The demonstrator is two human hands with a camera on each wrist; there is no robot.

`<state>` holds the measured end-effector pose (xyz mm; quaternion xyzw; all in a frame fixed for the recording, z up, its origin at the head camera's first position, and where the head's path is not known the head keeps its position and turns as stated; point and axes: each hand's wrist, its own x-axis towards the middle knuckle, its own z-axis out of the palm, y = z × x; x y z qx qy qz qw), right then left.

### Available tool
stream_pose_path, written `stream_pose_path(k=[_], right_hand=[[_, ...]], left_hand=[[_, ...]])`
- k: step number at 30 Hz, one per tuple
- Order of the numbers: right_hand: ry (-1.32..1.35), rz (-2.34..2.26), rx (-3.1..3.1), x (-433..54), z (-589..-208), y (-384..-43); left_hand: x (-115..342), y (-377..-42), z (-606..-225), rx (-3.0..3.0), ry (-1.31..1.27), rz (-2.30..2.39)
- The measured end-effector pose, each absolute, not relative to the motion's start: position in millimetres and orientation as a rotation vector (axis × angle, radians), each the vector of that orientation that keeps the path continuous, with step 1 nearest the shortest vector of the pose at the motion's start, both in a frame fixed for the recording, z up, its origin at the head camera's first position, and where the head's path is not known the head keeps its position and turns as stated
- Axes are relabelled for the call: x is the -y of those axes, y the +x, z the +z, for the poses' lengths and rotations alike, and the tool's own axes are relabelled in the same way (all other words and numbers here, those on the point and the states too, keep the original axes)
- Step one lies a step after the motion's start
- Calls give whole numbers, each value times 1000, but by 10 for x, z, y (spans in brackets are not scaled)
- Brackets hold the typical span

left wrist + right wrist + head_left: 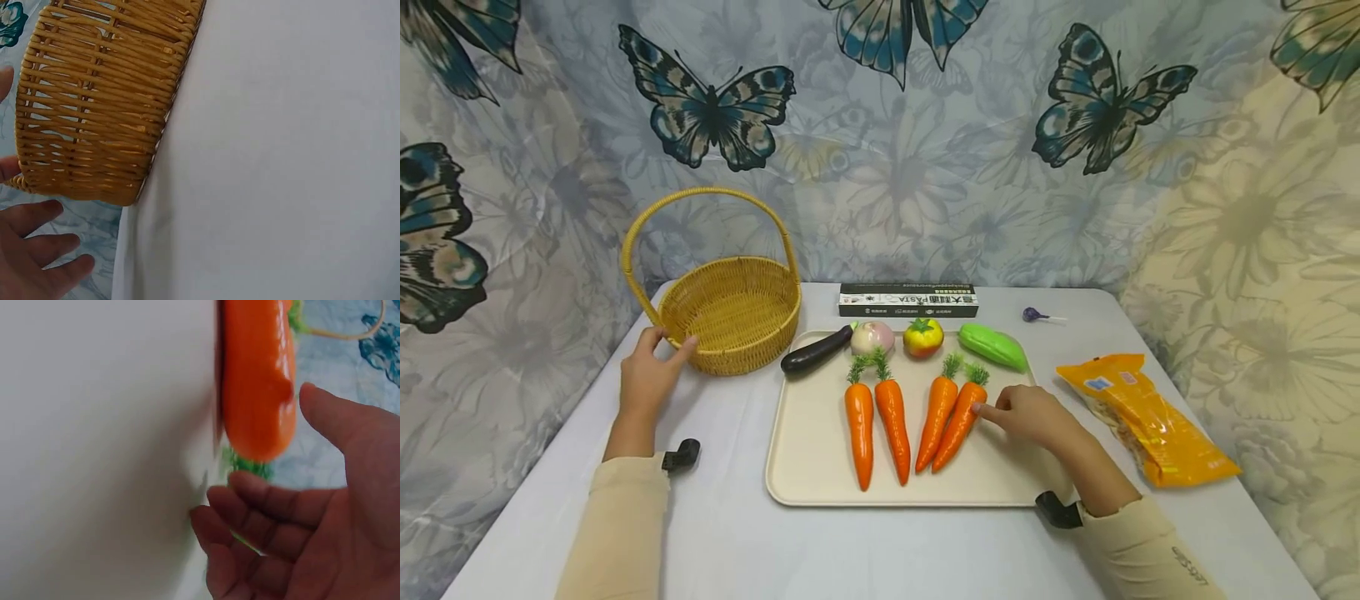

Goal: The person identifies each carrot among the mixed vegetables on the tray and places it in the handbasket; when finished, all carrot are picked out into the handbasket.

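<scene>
Yellow wicker catches our eye first in the head view: we see the round basket [745, 360] standing at the left of the white table [722, 525], its tall handle arched above it. The left hand [647, 375] touches its near left side, thumb and fingers apart. On the cream tray [812, 437] we count four orange carrots, two at the left and two at the right. The right hand [1030, 410] reaches over the tray's right part, its tips beside the rightmost carrot [957, 429]. Along the tray's far side we find a dark eggplant [816, 351], a pinkish onion [873, 339], a red-and-yellow tomato [922, 337] and a green cucumber [992, 346]. Behind them lies a black-and-white pasta box [908, 301], with a purple lollipop [1032, 314] to its right; an orange bag [1157, 425] lies to the right of the tray.

In the left wrist view, we have the woven side of the basket up close. A fingertip meets its edge, while three other fingers spread beside it, uncurled.

In the right wrist view, we look at the rounded end of a carrot between thumb and fingers. They stand apart, a gap showing beside the thumb, so nothing is clamped.
</scene>
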<state>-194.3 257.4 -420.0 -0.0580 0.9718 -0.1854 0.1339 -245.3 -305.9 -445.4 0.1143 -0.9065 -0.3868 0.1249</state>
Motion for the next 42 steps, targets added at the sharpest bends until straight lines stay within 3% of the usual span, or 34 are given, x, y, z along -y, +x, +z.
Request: stream_pose_path(k=[16,42], right_hand=[[1,-672,-2757,-2376,-4348,-1939],[176,-1555,-2354,-2329,-4393,-2016]], left_hand=[[2942,-2590,-4756,2162,323,-1784],[2959,-2622,-4829,2059,267,-1786]])
